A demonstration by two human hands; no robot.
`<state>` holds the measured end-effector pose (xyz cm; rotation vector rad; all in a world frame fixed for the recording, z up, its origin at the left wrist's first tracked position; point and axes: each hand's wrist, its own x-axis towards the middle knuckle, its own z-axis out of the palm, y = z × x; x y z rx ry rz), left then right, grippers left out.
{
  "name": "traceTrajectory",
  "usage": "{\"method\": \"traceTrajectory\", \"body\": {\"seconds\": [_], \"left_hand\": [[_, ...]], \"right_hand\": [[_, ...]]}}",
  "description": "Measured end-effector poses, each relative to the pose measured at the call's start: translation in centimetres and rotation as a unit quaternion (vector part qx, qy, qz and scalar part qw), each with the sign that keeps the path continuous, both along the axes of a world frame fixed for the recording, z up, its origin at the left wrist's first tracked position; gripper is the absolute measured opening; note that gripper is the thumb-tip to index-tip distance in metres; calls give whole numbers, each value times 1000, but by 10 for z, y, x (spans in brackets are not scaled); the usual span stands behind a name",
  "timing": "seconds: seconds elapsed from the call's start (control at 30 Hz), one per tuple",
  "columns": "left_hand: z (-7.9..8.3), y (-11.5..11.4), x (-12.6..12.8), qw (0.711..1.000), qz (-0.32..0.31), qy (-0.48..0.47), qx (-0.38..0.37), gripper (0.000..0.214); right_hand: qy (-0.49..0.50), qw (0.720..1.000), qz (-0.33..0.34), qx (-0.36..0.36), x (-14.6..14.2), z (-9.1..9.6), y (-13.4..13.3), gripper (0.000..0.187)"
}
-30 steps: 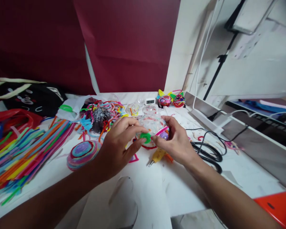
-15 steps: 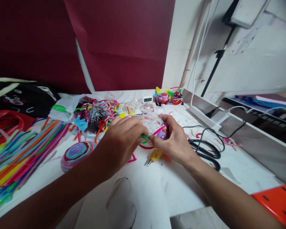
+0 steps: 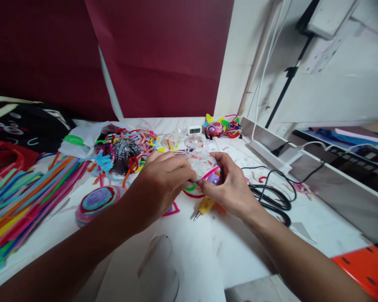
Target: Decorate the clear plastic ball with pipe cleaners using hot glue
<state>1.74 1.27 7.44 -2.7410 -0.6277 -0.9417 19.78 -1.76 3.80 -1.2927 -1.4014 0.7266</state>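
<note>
1. How it handles: the clear dome [image 3: 200, 161] looks like thin plastic, so probably light, fairly stiff, smooth enough to slip and liable to crack or dent if squeezed. A hold around its side seems safest, away from the stuck-on trim. The green piece [image 3: 191, 188] looks soft and bendable, best pinched lightly by its edge.
2. Looks: see-through with red and pale specks; a pink strip [image 3: 211, 170] and purple coil [image 3: 213, 179] sit beside the right thumb, and red edging shows below the left fingertips.
3. Hands: the right hand [image 3: 231, 180] grips the dome's right side; the left hand [image 3: 166, 178] is curled, fingertips closed on the green piece, partly hidden.
4. Place: the dome is between both hands, above the counter [image 3: 242, 247], a yellow-bodied tool [image 3: 206, 205] just below the right thumb.
</note>
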Motion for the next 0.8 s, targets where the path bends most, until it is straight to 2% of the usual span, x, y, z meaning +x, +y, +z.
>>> {"method": "traceTrajectory", "body": {"seconds": [0.23, 0.3, 0.43, 0.47, 0.53, 0.67, 0.73, 0.8], "left_hand": [[1, 5, -2, 999, -15, -19, -39, 10], [2, 6, -3, 995, -13, -63, -72, 7], [-5, 11, -4, 970, 13, -184, -158, 27], [-9, 11, -3, 957, 17, -213, -195, 30], [-17, 11, -1, 914, 15, -266, -305, 40], [-27, 5, 6, 799, -33, -308, -516, 63], [-28, 1, 10, 766, -47, -313, -560, 72], [-28, -1, 13, 759, -47, -322, -563, 76]], "right_hand": [[34, 999, 6, -3, -1, 3, 0, 53], [60, 998, 12, -5, -1, 5, 0, 53], [115, 993, 23, -7, 0, 7, 1, 52], [124, 992, 22, -6, 0, 7, 2, 53], [141, 990, 22, -8, 1, 6, 3, 53], [174, 984, 43, -4, 3, 3, 5, 50], [183, 982, 47, 0, 4, 2, 6, 48], [186, 982, 44, 0, 4, 1, 7, 49]]}}
